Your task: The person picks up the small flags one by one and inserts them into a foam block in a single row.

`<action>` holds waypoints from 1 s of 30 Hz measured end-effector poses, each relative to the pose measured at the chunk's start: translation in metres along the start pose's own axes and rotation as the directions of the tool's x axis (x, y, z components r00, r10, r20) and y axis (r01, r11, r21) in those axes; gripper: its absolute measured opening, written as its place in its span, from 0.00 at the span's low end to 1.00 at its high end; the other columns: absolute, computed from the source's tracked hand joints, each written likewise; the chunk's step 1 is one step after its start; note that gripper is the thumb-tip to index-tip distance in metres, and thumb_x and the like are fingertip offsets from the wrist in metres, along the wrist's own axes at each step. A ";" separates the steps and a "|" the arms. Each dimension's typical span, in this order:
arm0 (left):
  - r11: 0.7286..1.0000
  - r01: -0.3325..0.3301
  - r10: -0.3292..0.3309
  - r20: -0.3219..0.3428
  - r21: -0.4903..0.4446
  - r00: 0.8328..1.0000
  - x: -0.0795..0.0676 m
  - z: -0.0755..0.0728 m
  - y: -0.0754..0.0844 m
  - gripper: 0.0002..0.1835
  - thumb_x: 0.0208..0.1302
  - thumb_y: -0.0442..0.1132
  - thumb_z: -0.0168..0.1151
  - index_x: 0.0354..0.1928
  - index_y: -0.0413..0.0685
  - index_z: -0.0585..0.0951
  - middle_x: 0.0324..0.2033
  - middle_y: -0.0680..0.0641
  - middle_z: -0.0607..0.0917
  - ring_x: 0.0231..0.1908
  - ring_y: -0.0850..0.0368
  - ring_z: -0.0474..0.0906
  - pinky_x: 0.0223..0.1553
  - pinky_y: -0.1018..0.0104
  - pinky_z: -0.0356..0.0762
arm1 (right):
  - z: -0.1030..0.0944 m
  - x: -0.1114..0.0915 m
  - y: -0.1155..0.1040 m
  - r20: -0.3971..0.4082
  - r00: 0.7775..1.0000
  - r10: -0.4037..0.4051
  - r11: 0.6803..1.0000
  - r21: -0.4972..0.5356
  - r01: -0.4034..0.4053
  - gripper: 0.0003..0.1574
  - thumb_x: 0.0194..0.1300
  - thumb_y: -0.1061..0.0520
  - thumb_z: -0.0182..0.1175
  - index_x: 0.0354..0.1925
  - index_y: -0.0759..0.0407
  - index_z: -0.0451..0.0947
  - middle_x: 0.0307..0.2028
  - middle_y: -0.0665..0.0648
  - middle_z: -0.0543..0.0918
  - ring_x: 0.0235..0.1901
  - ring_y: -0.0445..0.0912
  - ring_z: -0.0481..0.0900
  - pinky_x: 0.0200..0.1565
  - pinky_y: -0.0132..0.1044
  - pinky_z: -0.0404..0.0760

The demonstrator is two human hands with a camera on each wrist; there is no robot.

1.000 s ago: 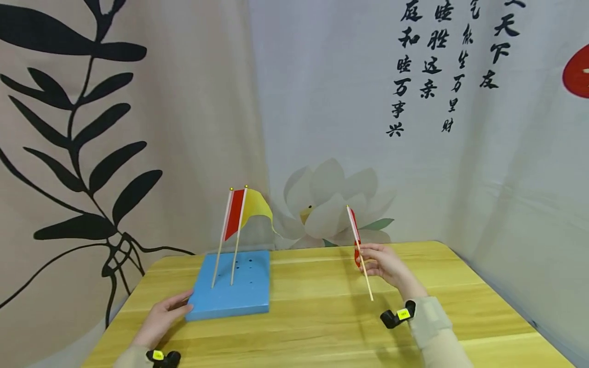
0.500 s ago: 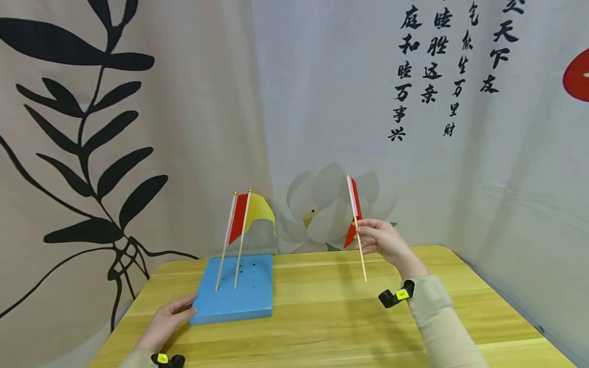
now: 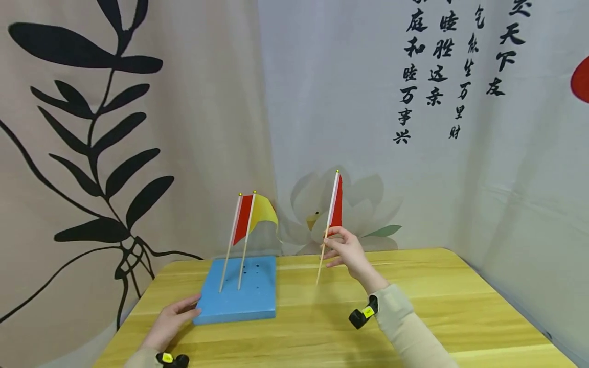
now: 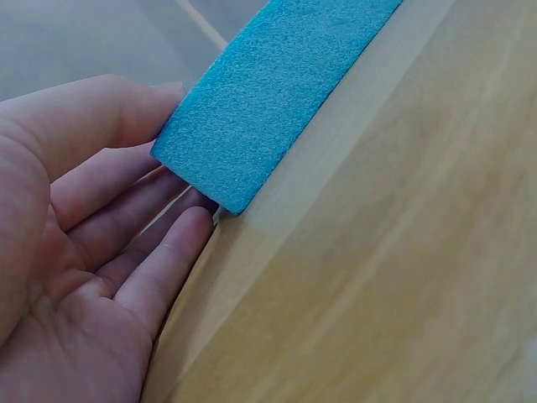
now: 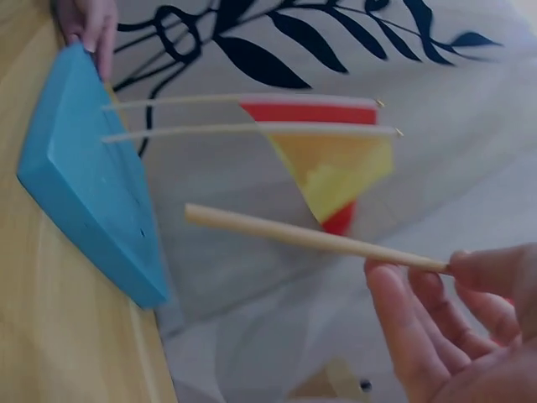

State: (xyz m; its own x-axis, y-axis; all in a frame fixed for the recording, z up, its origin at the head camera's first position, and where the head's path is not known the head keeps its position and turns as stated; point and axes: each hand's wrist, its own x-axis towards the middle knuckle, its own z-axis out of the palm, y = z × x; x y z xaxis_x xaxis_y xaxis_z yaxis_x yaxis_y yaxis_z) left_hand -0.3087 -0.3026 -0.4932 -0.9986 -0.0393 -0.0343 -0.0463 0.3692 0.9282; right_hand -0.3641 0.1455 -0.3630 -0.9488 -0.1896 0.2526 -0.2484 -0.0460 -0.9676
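Note:
My right hand [image 3: 350,254] pinches the wooden stick [image 5: 277,228] of a small red flag [image 3: 337,204] between thumb and fingers. The stick leans slightly, its lower end hanging over the table right of a blue foam board [image 3: 255,306]. Two flags stand on sticks in the board's left part: a red one [image 3: 244,220] and a yellow one [image 3: 263,210] that partly overlap. Small holes dot the board beside them. At the board's near left corner, my left hand [image 3: 171,319] touches its edge, thumb [image 4: 126,109] at the upper edge and fingers against the side.
The board lies on a wooden table [image 3: 368,327], towards its left. Behind the table hangs a pale curtain [image 3: 207,128] printed with dark leaves, a lotus flower and writing.
My right hand has lifted the red flag and carried it left towards the board, its stick changing its lean. The left hand stays at the board's corner; the head view shifts slightly.

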 end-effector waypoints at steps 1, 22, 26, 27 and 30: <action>1.000 -0.002 0.002 -0.001 0.004 1.000 0.000 0.001 0.000 0.35 0.64 0.48 0.65 0.66 0.33 0.69 0.65 0.32 0.69 0.62 0.36 0.67 0.58 0.46 0.72 | 0.005 0.001 0.001 -0.004 1.000 -0.009 1.000 0.003 0.009 0.14 0.69 0.63 0.57 0.51 0.63 0.71 0.33 0.60 0.84 0.29 0.55 0.85 0.24 0.44 0.85; 1.000 0.001 -0.001 -0.016 -0.008 1.000 0.000 0.000 -0.002 0.33 0.64 0.46 0.65 0.66 0.34 0.71 0.64 0.32 0.69 0.61 0.36 0.67 0.57 0.47 0.73 | 0.089 0.028 -0.005 0.047 0.990 -0.134 0.990 0.049 0.132 0.15 0.70 0.64 0.56 0.53 0.66 0.69 0.39 0.72 0.81 0.30 0.58 0.86 0.28 0.50 0.85; 1.000 -0.002 0.002 -0.021 -0.006 1.000 0.001 0.000 -0.002 0.33 0.64 0.46 0.65 0.66 0.33 0.71 0.64 0.32 0.70 0.61 0.36 0.67 0.58 0.47 0.72 | 0.104 0.032 -0.006 0.063 0.988 -0.138 0.990 0.040 0.136 0.14 0.70 0.62 0.57 0.52 0.63 0.70 0.37 0.66 0.82 0.32 0.60 0.85 0.29 0.49 0.86; 1.000 -0.001 0.001 -0.027 -0.006 1.000 0.001 0.000 -0.002 0.33 0.64 0.46 0.65 0.65 0.34 0.71 0.64 0.33 0.70 0.61 0.37 0.68 0.58 0.47 0.71 | 0.108 0.034 -0.006 0.063 0.989 -0.136 0.990 0.036 0.134 0.14 0.70 0.62 0.58 0.52 0.61 0.70 0.36 0.63 0.82 0.32 0.60 0.85 0.29 0.49 0.86; 1.000 -0.002 0.002 -0.032 -0.008 0.999 0.002 0.001 -0.002 0.33 0.64 0.46 0.66 0.65 0.34 0.71 0.64 0.33 0.70 0.61 0.37 0.68 0.59 0.46 0.71 | 0.116 0.040 0.000 0.058 0.989 -0.135 0.991 0.019 0.134 0.13 0.69 0.61 0.58 0.51 0.60 0.71 0.35 0.59 0.83 0.33 0.62 0.85 0.29 0.50 0.85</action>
State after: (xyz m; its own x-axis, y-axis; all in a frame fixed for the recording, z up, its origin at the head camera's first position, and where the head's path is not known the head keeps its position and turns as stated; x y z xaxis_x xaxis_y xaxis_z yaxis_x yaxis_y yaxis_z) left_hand -0.3102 -0.3020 -0.4954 -0.9974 -0.0685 -0.0205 -0.0440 0.3617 0.9313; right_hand -0.3797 0.0237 -0.3530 -0.8938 -0.2378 0.3803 -0.3698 -0.0892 -0.9248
